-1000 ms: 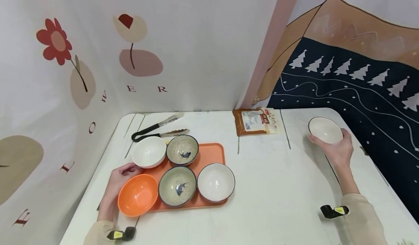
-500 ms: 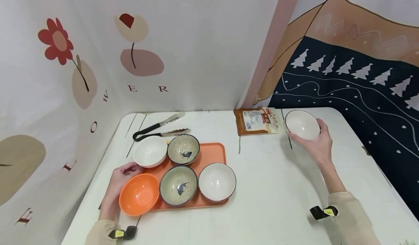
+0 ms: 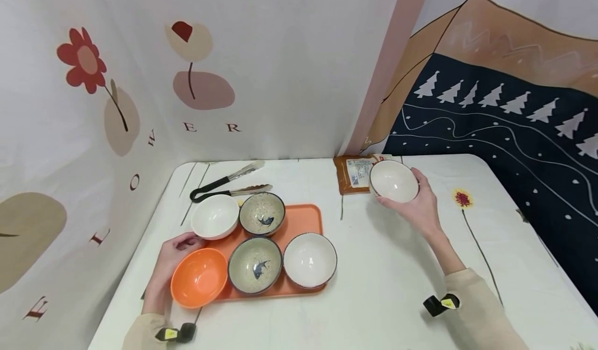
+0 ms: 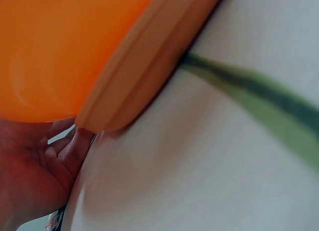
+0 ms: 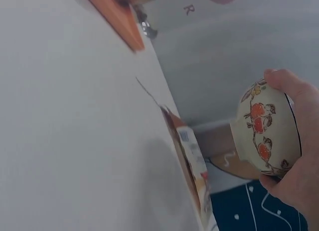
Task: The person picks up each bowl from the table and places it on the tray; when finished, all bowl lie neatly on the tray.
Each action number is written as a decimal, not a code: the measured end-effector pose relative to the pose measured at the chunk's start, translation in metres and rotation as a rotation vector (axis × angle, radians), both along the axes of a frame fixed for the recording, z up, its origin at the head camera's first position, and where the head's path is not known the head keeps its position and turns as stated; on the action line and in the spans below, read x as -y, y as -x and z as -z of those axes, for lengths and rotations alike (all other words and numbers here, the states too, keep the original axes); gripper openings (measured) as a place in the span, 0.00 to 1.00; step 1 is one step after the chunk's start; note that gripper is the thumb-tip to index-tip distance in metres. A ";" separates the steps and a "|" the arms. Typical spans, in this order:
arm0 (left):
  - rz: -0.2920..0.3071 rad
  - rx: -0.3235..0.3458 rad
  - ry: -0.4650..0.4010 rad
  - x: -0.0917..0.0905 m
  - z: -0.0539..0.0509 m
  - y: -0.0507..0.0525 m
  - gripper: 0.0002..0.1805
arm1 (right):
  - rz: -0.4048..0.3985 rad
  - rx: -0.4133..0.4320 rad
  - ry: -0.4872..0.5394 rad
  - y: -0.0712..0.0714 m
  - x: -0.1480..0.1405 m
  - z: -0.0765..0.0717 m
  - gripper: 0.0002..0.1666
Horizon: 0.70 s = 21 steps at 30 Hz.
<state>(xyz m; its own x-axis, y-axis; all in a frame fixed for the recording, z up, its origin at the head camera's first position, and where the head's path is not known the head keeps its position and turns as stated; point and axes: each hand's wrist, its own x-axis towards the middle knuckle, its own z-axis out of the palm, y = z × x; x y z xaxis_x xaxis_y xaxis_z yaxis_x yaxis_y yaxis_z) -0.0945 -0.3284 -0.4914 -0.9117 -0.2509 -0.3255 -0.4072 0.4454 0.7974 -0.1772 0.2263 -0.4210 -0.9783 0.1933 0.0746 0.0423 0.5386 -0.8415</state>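
Observation:
My right hand (image 3: 417, 204) holds a small white bowl (image 3: 394, 182) with a dark rim above the table. In the right wrist view, red birds on branches decorate that bowl's outside (image 5: 264, 131), and the fingers and thumb reach round it. At the left edge of an orange tray (image 3: 303, 218), my left hand (image 3: 174, 254) grips the tray's side. The left wrist view has its fingers (image 4: 70, 154) at the tray's edge (image 4: 132, 74), partly hidden. An orange bowl (image 3: 199, 278) and a white bowl (image 3: 215, 216) sit closest to this hand.
The tray also carries two grey-green fish bowls (image 3: 255, 265) (image 3: 262, 214) and a dark-rimmed white bowl (image 3: 310, 260). Tongs (image 3: 229, 186) lie behind it. A brown food packet (image 3: 353, 175) lies at the table's back, partly covered by the held bowl. Curtains stand behind and left.
My right hand has carried the small white bowl leftward from the table's right side to in front of the packet. My left hand and the tray with its bowls have stayed in place.

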 end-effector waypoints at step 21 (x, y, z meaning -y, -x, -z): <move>0.011 -0.023 -0.011 0.000 -0.001 -0.001 0.29 | -0.265 -0.033 0.065 0.000 0.084 0.033 0.68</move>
<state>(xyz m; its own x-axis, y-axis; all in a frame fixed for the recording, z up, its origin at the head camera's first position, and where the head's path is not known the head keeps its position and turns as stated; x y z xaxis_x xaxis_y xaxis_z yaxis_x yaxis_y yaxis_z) -0.0932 -0.3284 -0.4908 -0.9216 -0.2371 -0.3074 -0.3840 0.4413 0.8110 -0.1773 0.1426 -0.4541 -0.9926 -0.0641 0.1030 -0.1211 0.4718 -0.8734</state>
